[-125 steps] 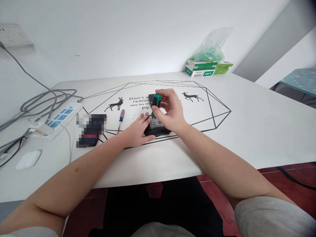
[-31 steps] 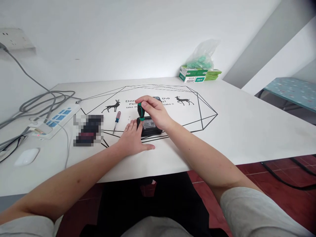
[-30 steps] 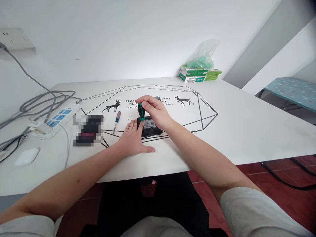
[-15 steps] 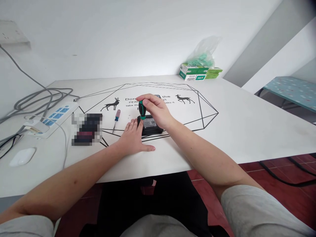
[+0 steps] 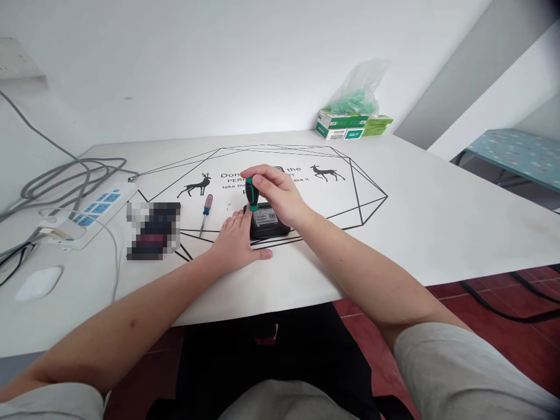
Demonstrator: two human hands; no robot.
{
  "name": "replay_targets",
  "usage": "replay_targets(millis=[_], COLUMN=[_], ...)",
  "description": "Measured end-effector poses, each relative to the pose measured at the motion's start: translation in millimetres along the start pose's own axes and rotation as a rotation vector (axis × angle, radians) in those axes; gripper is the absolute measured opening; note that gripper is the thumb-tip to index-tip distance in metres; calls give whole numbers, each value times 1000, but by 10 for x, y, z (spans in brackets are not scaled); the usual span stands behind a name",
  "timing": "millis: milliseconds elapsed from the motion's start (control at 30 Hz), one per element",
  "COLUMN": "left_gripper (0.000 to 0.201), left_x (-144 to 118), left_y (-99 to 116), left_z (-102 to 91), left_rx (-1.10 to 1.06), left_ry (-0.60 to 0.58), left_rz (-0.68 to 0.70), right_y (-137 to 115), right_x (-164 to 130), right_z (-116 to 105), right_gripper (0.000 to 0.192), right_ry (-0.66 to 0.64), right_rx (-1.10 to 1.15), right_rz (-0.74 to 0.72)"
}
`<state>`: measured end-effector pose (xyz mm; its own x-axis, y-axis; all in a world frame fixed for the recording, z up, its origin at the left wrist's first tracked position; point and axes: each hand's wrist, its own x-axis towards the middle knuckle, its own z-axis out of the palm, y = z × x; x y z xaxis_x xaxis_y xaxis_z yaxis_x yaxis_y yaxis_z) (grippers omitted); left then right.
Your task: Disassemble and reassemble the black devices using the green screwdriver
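Far left of desk (image 5: 437, 233): white mouse (image 5: 37, 283) near front-left corner, power strip (image 5: 94, 213) w/ grey cables behind it toward left edge. Next, blurred dark item (image 5: 153, 230), then small red-handled screwdriver (image 5: 205, 213) lying flat, long axis running front to back, untouched, just left of left hand. Left hand (image 5: 236, 242) flat on desk, palm down, fingers spread and extended, fingertips pressed against left side of black device (image 5: 269, 224); gripping nothing, only bracing. Black device at desk centre, on printed line-and-deer pattern, label side up. Directly above its left part: green-handled screwdriver (image 5: 251, 195), long axis roughly upright, tip down onto device near left-hand fingertips; exact contact spot hidden by fingers. Right hand (image 5: 280, 195) closed round handle top, thumb and fingers pinching it, approaching from right side w/ forearm angled over device. Far back-right corner: green boxes (image 5: 350, 123) w/ plastic bag on top, well apart from both hands.
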<state>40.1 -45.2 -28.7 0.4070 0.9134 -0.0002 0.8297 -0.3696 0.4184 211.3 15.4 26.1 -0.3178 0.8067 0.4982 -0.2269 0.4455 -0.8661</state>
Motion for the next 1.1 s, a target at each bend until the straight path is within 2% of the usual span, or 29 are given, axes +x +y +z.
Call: replay_targets(millis=[133, 333, 467, 567, 667, 800, 1000, 1100], left_gripper=[99, 92, 109, 121, 123, 126, 128, 120], left_x=[26, 53, 85, 115, 128, 101, 67, 110], left_y=[-17, -14, -37, -54, -51, -27, -35, -62], left_z=[-40, -77, -113, -146, -164, -150, -104, -119], left_rx=[12, 32, 21, 18, 24, 44, 19, -6], left_ry=[66, 89, 98, 87, 19, -49, -22, 14], left_rz=[-12, -60, -109, -63, 31, 66, 97, 60], right_y=[3, -68, -15, 69, 106, 65, 75, 115], right_x=[-2, -19, 11, 38, 42, 9, -46, -54], right_z=[-1, -3, -33, -49, -36, -6, -3, -5], right_gripper=[44, 45, 46, 51, 52, 36, 31, 32], right_ry=[-14, -17, -10, -7, -18, -20, -40, 3], right_rx=[-5, -67, -43, -6, 26, 22, -65, -249], right_rz=[-11, -28, -38, -32, -23, -80, -89, -208])
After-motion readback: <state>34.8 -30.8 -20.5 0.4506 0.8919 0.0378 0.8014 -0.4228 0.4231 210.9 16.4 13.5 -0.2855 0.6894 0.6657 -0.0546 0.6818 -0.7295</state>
